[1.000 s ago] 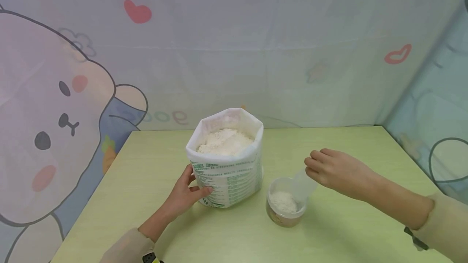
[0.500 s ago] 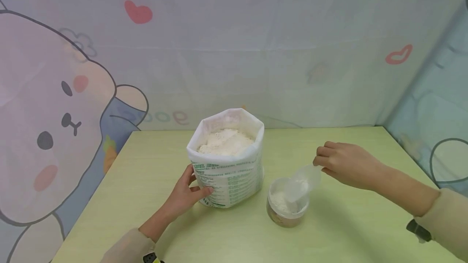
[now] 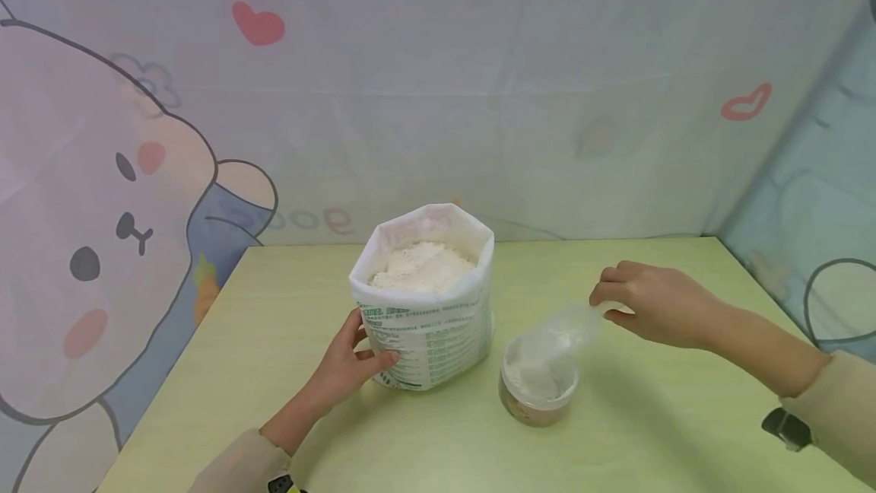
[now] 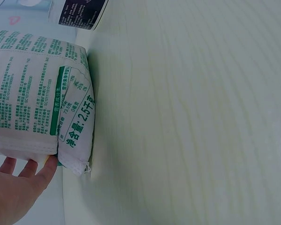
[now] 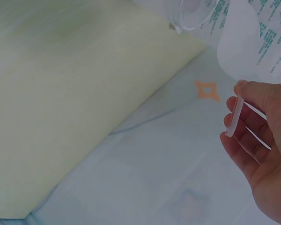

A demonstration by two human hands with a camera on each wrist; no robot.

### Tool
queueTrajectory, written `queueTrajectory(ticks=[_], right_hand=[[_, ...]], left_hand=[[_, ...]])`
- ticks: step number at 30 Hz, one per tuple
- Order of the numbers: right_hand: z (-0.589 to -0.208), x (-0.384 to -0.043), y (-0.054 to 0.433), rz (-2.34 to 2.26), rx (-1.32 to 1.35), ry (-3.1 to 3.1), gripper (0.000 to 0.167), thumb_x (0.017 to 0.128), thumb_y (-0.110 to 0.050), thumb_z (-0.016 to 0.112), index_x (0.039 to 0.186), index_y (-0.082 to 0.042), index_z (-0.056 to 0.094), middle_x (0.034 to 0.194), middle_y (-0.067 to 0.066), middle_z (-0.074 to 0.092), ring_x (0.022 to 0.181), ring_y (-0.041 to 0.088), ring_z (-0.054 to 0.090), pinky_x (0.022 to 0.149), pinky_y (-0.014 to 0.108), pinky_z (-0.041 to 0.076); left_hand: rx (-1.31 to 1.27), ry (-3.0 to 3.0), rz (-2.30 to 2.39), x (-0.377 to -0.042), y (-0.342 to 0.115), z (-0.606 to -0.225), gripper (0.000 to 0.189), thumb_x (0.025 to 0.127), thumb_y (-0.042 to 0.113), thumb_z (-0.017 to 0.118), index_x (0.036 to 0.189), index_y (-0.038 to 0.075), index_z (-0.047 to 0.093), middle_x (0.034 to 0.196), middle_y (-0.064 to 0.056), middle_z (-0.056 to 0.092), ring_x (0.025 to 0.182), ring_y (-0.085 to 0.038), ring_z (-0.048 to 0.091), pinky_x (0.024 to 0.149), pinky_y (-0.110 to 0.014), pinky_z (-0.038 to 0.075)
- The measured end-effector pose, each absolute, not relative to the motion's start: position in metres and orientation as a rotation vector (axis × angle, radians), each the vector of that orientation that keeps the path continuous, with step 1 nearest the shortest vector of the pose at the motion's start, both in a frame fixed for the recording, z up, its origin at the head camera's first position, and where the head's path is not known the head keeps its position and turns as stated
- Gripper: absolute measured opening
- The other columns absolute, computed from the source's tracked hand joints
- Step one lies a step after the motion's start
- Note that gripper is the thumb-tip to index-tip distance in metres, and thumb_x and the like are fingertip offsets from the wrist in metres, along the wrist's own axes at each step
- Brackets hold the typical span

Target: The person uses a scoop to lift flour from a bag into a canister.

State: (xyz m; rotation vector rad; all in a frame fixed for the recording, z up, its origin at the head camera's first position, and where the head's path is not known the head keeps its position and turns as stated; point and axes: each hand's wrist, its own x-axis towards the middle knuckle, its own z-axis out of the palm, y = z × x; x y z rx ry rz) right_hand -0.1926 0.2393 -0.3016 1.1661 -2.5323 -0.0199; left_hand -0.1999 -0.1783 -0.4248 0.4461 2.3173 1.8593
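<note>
An upright, open-topped white bag with green print point(image 3: 438, 341) stands on the table, filled with white flour-like powder point(image 3: 424, 265). At its left side, my left hand point(image 3: 345, 364) holds it with the thumb in front; in the left wrist view the fingers point(image 4: 35, 176) reach its lower edge. Right of the bag stands a small clear round tub point(image 3: 537, 409) holding some of the same powder. My right hand point(image 3: 650, 303) pinches the handle of a translucent scoop point(image 3: 561, 333), whose bowl tilts down over the tub's mouth. The right wrist view shows thumb and fingers on the handle point(image 5: 235, 117).
Both things stand on a pale wooden table point(image 3: 438, 447). Behind it hangs a printed cloth point(image 3: 547, 97) with a cartoon bear and hearts, meeting the table's back edge. Another printed cloth point(image 3: 821, 173) runs along the right side.
My right hand has moved right and slightly up, turning the scoop so its bowl tips down over the tub. My left hand and the bag keep their place.
</note>
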Motion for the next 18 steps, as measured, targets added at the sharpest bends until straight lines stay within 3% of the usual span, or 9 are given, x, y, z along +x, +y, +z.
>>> queueTrajectory(ticks=[18], right_hand=[[-0.276,-0.204,0.241,0.155,1.195,-2.511,0.022,0.071,-0.010,0.076,0.090,-0.019,0.069,0.088,-0.013,0.060,0.074,0.004,0.058,0.060,0.022,0.050]], left_hand=[[0.458,2.291,1.877,-0.199,-0.178,-0.425,0.071,0.080,0.022,0.073,0.134,0.035,0.030,0.130,0.003,0.043,0.121,-0.027,0.044,0.088,-0.039,0.050]])
